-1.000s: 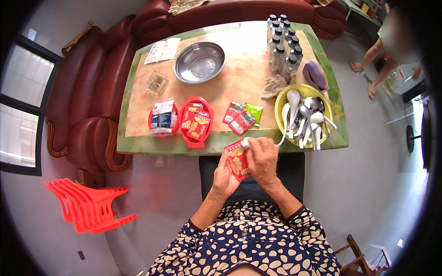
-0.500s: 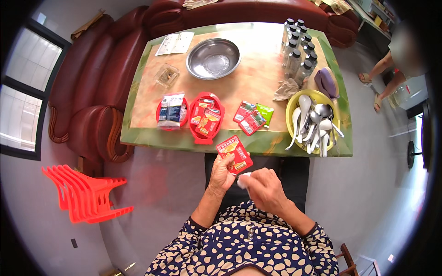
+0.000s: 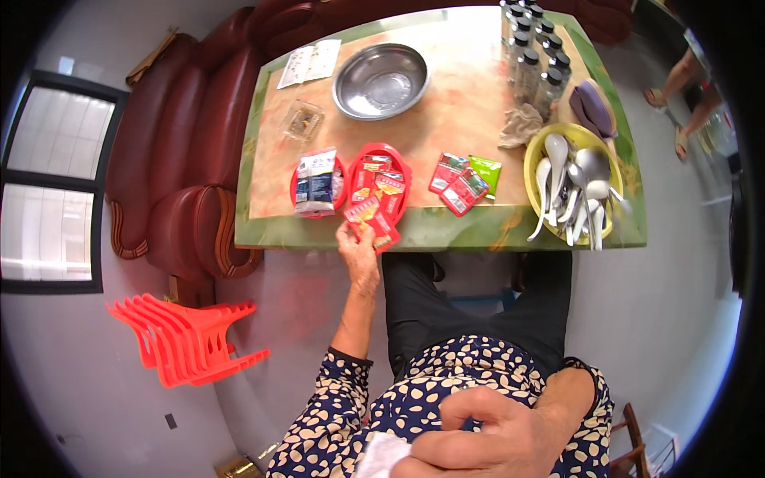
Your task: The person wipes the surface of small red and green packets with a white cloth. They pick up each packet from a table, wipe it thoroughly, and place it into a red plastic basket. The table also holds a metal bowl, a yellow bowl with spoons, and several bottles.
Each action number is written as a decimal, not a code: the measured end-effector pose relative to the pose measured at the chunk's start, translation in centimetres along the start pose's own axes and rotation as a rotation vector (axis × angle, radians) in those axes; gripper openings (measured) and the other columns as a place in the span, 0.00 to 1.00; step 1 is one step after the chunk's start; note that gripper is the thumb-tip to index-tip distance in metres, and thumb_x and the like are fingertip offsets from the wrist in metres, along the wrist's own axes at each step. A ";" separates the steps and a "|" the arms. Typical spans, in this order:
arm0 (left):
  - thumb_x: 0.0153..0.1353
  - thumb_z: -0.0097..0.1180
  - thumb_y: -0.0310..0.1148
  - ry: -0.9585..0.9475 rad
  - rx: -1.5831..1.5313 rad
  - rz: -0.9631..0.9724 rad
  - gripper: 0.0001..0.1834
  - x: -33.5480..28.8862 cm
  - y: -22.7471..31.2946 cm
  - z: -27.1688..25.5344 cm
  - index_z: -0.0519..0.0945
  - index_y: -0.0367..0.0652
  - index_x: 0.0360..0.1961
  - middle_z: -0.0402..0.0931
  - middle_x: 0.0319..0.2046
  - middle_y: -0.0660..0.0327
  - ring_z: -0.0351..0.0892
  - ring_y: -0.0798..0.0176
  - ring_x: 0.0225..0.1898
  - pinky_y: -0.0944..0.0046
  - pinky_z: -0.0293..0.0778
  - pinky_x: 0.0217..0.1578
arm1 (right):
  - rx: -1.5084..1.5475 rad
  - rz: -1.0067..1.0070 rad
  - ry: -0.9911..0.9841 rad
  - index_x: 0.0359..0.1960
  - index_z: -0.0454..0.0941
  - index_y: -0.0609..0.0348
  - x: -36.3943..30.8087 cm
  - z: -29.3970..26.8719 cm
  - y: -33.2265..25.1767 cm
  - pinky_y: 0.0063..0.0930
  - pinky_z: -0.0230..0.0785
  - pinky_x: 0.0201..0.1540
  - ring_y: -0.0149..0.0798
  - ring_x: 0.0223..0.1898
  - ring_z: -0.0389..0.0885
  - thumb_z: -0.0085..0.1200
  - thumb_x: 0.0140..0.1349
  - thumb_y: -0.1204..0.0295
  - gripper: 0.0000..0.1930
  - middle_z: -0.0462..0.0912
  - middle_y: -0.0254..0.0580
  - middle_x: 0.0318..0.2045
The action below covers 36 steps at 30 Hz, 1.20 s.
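Observation:
My left hand pinches a flat red packet by its lower left edge. That packet overlaps the near rim of an oval red tray, in which several similar red packets lie. My right hand is close to my body, its fingers curled round a crumpled white tissue or cloth. A round red dish beside the tray bears a white and dark blue packet. To the right, two red packets lie partly over a green packet.
A steel basin stands on the table, with a clear plastic box and an open booklet nearby. At the right are a yellow basin of spoons, several black-capped bottles and a crumpled cloth. Red plastic chairs stand left.
My left hand has carried the red packet forward and left to the oval tray. My right hand has drawn back toward my body with the white tissue or cloth. The view has shifted.

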State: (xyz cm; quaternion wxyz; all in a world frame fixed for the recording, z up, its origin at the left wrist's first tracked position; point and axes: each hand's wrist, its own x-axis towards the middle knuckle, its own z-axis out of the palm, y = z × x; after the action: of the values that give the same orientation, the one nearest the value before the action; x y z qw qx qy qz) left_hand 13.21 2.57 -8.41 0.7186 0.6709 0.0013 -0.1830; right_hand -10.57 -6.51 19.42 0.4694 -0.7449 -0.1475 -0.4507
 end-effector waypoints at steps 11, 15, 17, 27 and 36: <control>0.61 0.55 0.23 0.004 0.475 0.316 0.22 9.6 -1.3 3.8 0.62 0.35 0.54 0.75 0.45 0.52 0.78 0.61 0.44 0.64 0.78 0.43 | 0.067 0.082 -0.008 0.47 0.80 0.61 1.4 -1.0 1.7 0.31 0.57 0.31 0.33 0.26 0.67 0.55 0.49 0.66 0.22 0.71 0.33 0.27; 0.59 0.55 0.25 0.024 0.539 0.299 0.24 10.5 -0.9 6.4 0.64 0.38 0.56 0.73 0.43 0.47 0.77 0.53 0.45 0.55 0.71 0.48 | 0.054 0.088 -0.165 0.42 0.82 0.63 2.3 -4.5 2.0 0.33 0.57 0.32 0.34 0.27 0.71 0.54 0.40 0.65 0.24 0.76 0.36 0.29; 0.57 0.56 0.25 0.031 0.673 0.367 0.26 11.0 -1.5 5.8 0.63 0.38 0.56 0.74 0.44 0.44 0.77 0.47 0.46 0.53 0.71 0.48 | -0.025 0.164 -0.193 0.39 0.82 0.58 1.6 -4.0 2.0 0.30 0.59 0.34 0.32 0.28 0.72 0.54 0.40 0.67 0.20 0.76 0.33 0.30; 0.53 0.63 0.40 0.118 1.316 0.752 0.25 11.8 -3.3 4.5 0.76 0.46 0.52 0.71 0.43 0.51 0.68 0.46 0.50 0.47 0.62 0.55 | -0.155 0.102 0.048 0.52 0.78 0.43 1.2 -1.2 3.6 0.29 0.58 0.32 0.29 0.30 0.66 0.53 0.50 0.72 0.23 0.65 0.28 0.28; 0.52 0.64 0.38 -0.173 1.144 1.069 0.23 7.1 -3.3 9.7 0.77 0.44 0.49 0.76 0.43 0.56 0.72 0.50 0.48 0.51 0.63 0.53 | -0.146 0.075 0.303 0.58 0.74 0.25 0.2 -0.2 4.3 0.30 0.57 0.33 0.31 0.27 0.61 0.49 0.51 0.79 0.33 0.61 0.28 0.26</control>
State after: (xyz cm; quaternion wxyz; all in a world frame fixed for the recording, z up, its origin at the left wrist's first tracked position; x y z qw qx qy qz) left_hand 16.66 -8.72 -12.38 0.2501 0.8295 -0.4718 0.1635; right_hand -7.80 -8.94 17.11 0.4472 -0.7057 -0.0140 -0.5493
